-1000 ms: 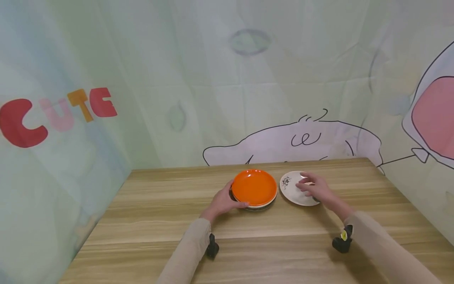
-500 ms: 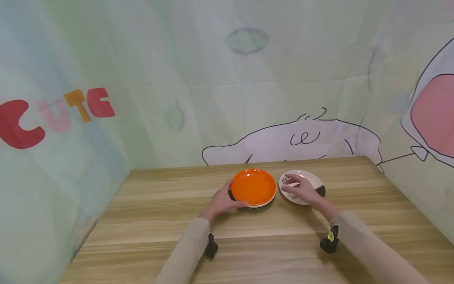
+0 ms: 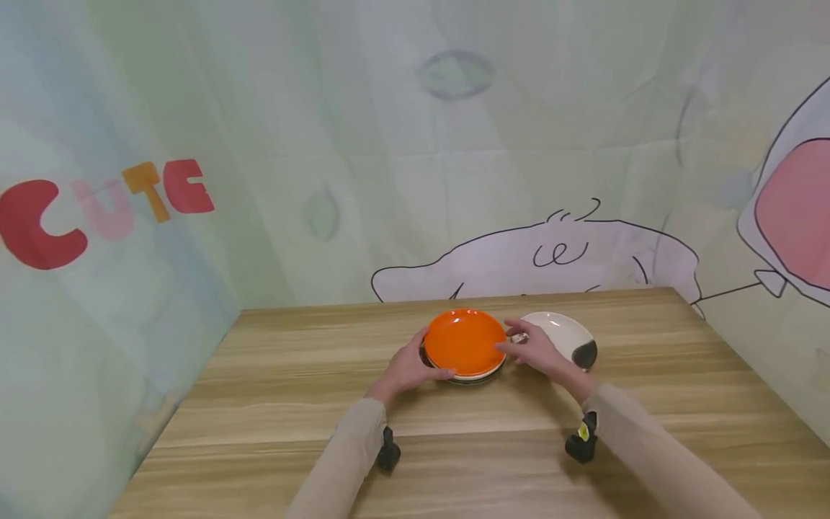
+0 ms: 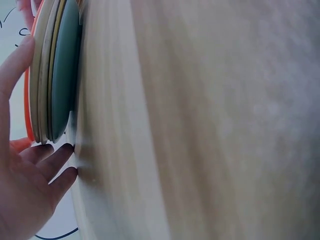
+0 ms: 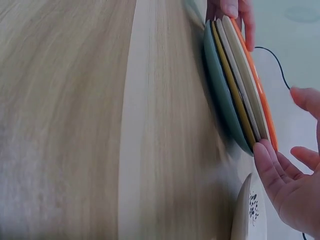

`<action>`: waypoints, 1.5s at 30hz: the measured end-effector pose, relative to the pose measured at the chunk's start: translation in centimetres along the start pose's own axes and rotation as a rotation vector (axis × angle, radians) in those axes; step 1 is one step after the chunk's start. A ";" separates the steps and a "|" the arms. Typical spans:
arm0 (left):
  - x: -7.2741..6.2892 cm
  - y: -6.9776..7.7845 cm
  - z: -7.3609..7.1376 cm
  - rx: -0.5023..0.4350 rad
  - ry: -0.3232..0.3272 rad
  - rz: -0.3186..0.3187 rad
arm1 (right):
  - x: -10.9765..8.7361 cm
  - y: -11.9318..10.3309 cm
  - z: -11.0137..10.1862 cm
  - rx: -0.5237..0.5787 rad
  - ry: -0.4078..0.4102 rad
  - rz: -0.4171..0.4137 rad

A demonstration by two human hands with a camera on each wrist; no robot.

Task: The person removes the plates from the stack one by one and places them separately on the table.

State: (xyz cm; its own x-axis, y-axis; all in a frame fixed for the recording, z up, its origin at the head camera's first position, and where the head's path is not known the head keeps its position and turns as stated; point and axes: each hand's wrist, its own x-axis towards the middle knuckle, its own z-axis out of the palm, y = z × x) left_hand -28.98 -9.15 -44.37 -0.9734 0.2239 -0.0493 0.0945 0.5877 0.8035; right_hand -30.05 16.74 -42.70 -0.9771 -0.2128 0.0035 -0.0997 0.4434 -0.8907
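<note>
A stack of several plates, topped by an orange plate (image 3: 463,342), rests on the table. Cream, yellow and teal rims show below the orange one in the wrist views, with a teal plate (image 5: 222,95) lowest. My left hand (image 3: 408,369) holds the stack's left side, thumb at the front rim and fingers round the far side. At the right edge of the stack is my right hand (image 3: 534,349); its fingertips touch the rims in the right wrist view, while the thumb stands apart. Partly hidden behind that hand lies a white plate (image 3: 559,331) with a dark patch and a small floral print.
The wood-grain table (image 3: 311,425) reaches back to a printed cloth backdrop (image 3: 382,180) at its far and left sides. Black wrist cameras sit under both sleeves, the right one (image 3: 581,440) above the table.
My right hand has moved left from over the white plate to the right edge of the stack. The left hand and the plates stay where they were.
</note>
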 end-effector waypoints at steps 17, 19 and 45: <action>-0.1 0.3 -0.1 0.012 0.006 -0.009 | 0.4 0.3 1.0 -0.026 0.065 -0.084; -0.1 0.3 -0.1 0.012 0.007 -0.008 | 0.4 0.3 1.0 -0.022 0.068 -0.078; 0.1 0.1 -0.1 0.049 -0.001 0.015 | 0.6 0.2 0.7 0.085 0.020 0.042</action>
State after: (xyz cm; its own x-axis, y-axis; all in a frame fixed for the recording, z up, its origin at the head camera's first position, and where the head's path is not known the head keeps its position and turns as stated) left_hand -29.05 -9.16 -44.21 -0.9716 0.2335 -0.0381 0.1191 0.6218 0.7741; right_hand -30.56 16.09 -43.20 -0.9837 -0.1777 -0.0267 -0.0428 0.3757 -0.9258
